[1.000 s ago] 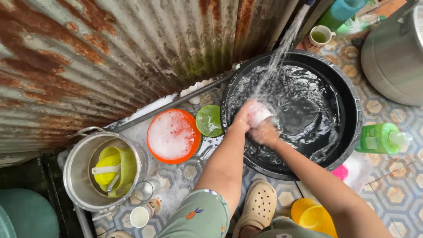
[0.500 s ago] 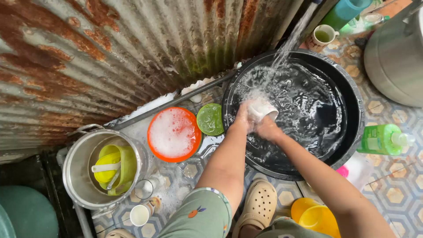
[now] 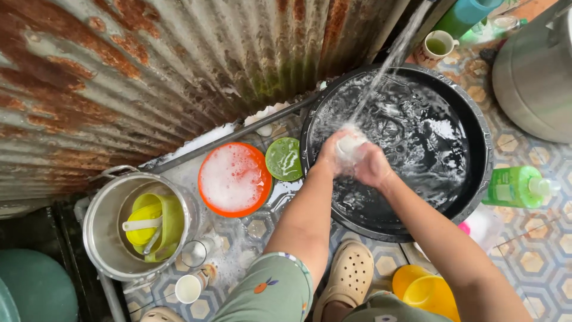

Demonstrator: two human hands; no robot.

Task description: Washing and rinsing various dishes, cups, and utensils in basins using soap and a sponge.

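Both hands meet over the black basin, near its left rim. The left hand and right hand are closed around a small white cup between them, under the falling water stream.

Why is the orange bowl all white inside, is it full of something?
Yes, it is full. The orange bowl holds white soapy foam almost up to its rim, and it sits upright on the tiled floor beside the big black basin.
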